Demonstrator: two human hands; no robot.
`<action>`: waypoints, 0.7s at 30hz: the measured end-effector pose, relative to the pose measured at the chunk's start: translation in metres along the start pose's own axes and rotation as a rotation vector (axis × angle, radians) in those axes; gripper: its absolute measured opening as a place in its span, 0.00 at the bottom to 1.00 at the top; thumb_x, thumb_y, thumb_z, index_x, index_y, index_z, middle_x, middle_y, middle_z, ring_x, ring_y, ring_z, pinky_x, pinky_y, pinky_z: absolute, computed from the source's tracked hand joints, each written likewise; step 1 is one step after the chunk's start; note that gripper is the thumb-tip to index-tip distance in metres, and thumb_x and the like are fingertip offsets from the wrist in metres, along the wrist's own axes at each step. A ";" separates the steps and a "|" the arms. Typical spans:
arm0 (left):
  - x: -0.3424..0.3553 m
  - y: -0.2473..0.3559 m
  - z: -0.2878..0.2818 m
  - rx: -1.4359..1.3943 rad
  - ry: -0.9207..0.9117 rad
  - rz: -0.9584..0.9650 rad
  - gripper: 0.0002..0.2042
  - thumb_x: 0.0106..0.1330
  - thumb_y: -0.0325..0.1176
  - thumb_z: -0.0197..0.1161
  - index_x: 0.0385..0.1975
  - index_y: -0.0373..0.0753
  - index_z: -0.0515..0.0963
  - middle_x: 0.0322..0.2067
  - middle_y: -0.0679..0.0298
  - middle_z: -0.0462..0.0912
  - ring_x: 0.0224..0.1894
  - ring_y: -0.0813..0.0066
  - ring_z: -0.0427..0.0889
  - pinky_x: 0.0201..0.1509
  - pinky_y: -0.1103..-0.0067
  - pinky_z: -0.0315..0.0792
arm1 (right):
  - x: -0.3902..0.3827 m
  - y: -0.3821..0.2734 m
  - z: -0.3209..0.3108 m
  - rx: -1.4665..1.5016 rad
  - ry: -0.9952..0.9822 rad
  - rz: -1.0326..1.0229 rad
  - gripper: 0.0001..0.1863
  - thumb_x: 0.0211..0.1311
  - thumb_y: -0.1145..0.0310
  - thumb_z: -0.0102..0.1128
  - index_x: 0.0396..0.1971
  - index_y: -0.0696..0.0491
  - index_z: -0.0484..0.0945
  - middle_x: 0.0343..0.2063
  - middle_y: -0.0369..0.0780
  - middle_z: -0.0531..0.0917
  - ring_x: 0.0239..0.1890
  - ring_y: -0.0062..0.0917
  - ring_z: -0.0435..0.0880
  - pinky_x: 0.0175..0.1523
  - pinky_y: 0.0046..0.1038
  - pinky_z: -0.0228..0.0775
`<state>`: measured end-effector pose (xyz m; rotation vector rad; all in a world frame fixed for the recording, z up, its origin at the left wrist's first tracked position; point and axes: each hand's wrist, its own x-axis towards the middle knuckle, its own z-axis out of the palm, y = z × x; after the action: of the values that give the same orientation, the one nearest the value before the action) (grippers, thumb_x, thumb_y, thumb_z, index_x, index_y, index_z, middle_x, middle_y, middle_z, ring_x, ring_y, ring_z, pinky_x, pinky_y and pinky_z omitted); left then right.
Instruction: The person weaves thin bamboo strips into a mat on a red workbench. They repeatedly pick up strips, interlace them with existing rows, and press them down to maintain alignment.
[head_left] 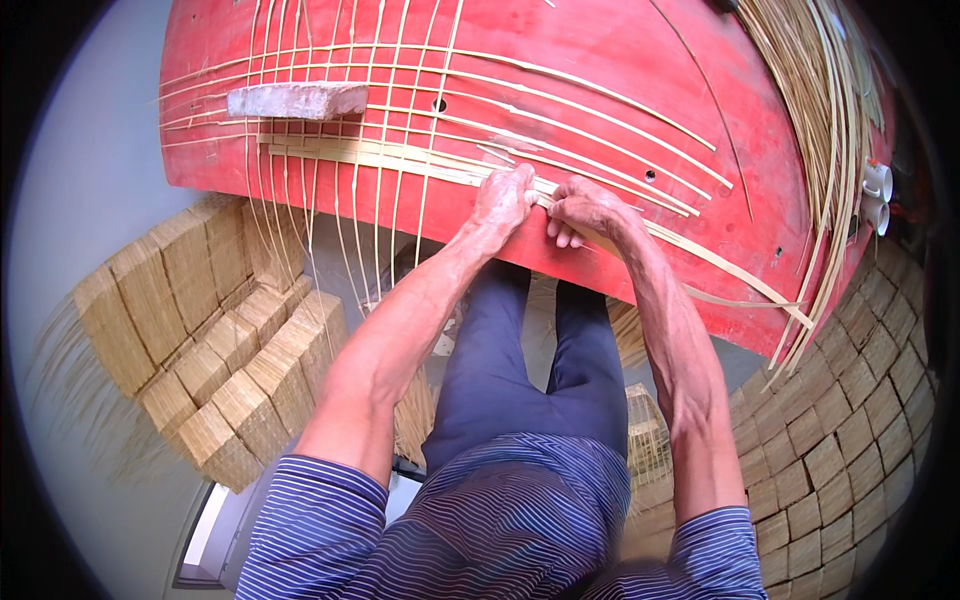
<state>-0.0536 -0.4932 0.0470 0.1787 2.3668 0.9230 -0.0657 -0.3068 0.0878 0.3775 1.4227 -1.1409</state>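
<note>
Close to the near edge of a red tabletop (610,110), my left hand (503,205) is closed on pale flat bamboo strips (705,253). My right hand (592,212) is right beside it, thumb and fingers curled in on the same strips, which run out to the right past it. To the left, these strips pass into an open lattice of thin crossed bamboo strips (385,125). A rough greyish-pink brick (297,101) lies across the lattice. Exactly how the fingertips pinch the strips is partly hidden.
A thick bundle of long strips (800,100) lies at the table's right end, near two white mugs (876,182). Stacked woven blocks (160,295) stand at lower left, with many more stacked woven pieces (830,440) at lower right. Lattice ends hang over the near edge.
</note>
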 end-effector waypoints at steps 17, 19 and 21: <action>-0.002 0.002 -0.005 -0.023 -0.011 -0.011 0.09 0.64 0.32 0.61 0.28 0.34 0.71 0.21 0.51 0.78 0.26 0.55 0.82 0.30 0.62 0.73 | 0.006 -0.012 0.019 0.159 0.037 -0.021 0.10 0.62 0.76 0.54 0.28 0.65 0.82 0.24 0.43 0.86 0.20 0.22 0.83 0.24 0.25 0.77; 0.001 -0.004 -0.001 0.042 -0.049 0.015 0.09 0.61 0.30 0.65 0.29 0.34 0.72 0.24 0.49 0.79 0.31 0.48 0.81 0.35 0.60 0.73 | -0.032 -0.003 0.008 0.002 0.119 0.038 0.11 0.62 0.72 0.53 0.27 0.64 0.81 0.23 0.43 0.86 0.19 0.23 0.83 0.24 0.27 0.77; 0.002 0.003 -0.007 0.038 -0.072 0.015 0.10 0.60 0.31 0.67 0.28 0.34 0.72 0.23 0.48 0.78 0.30 0.47 0.81 0.34 0.59 0.72 | -0.069 0.045 -0.016 -0.177 0.175 -0.052 0.13 0.59 0.67 0.54 0.24 0.61 0.81 0.18 0.42 0.84 0.18 0.25 0.83 0.26 0.31 0.76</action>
<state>-0.0596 -0.4941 0.0518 0.2410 2.3206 0.8647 -0.0229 -0.2468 0.1273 0.3224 1.6818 -1.0327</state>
